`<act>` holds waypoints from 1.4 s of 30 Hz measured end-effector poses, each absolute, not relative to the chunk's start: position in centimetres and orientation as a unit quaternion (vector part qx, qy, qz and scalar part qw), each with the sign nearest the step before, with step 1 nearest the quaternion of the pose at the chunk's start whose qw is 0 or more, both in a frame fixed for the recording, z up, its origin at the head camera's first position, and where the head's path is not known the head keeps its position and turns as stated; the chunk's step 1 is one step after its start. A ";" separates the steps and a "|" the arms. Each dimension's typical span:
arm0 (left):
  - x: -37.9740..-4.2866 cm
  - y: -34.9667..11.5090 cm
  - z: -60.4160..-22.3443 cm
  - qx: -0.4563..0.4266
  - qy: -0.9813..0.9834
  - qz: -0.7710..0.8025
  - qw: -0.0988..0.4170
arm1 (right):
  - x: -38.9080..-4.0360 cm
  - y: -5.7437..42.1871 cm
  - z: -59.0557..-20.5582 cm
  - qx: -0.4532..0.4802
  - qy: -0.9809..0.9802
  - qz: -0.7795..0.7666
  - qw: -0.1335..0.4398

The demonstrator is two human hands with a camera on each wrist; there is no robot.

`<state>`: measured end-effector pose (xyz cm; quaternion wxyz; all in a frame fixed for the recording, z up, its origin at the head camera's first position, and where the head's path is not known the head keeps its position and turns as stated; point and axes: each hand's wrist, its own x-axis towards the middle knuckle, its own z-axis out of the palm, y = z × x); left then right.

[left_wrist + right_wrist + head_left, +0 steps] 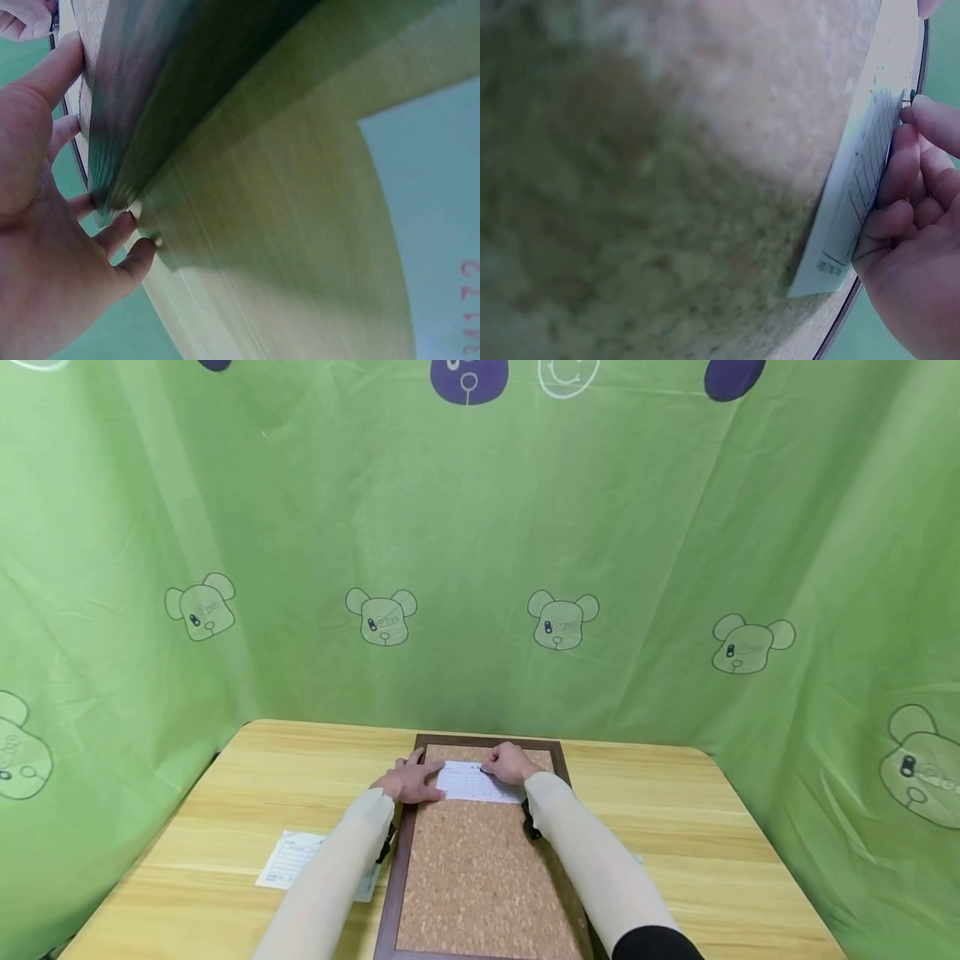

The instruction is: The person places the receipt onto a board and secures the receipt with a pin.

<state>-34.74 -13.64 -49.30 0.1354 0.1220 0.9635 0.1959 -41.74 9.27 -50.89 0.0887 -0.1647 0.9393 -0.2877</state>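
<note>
Head view: we find a cork board [468, 877] with a dark wooden frame [396, 877] lying flat on the table [697, 827], its length running away from the person. A printed slip [467, 783] lies crosswise on the far part of the cork.

We record the left hand [408, 781] as spread wide, with nothing enclosed in its grasp. Thumb and forefinger reach over the frame to the slip's left end, while the left wrist view shows other fingers at the frame's outer side. In our judgement the hand is spread this way to steady board and paper together; how firmly it presses, we cannot tell.

We record the right hand [510, 766] as closed in a small pinch, thumb against forefinger, the remaining fingers curled in. It has hold of a small dark pin [913, 95], best seen in the right wrist view, at the slip's far edge. We judge that the fine grip serves to direct the point at the paper; whether it has pierced the slip, we cannot establish.

As to position, the slip lies between the hands: the left at its left end, the right over its right part, hiding some of the print. Further loose papers [292, 860] lie on the table left of the board, partly hidden by the left forearm.
</note>
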 end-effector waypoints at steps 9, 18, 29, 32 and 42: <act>-34.8 -13.6 -49.2 0.126 0.964 0.192 0.131 | -41.6 9.1 -50.7 -0.155 0.942 -0.283 0.088; -35.0 -13.7 -49.6 0.118 0.964 0.195 0.134 | -41.6 9.4 -50.8 -0.205 0.928 -0.298 0.084; -34.9 -13.7 -49.7 0.116 0.964 0.194 0.137 | -42.1 9.7 -51.3 -0.219 0.922 -0.310 0.083; -34.9 -13.7 -49.7 0.116 0.964 0.196 0.137 | -42.1 9.7 -51.4 -0.214 0.921 -0.313 0.087; -35.0 -13.7 -49.5 0.122 0.964 0.193 0.137 | -41.8 9.5 -50.8 -0.205 0.927 -0.303 0.086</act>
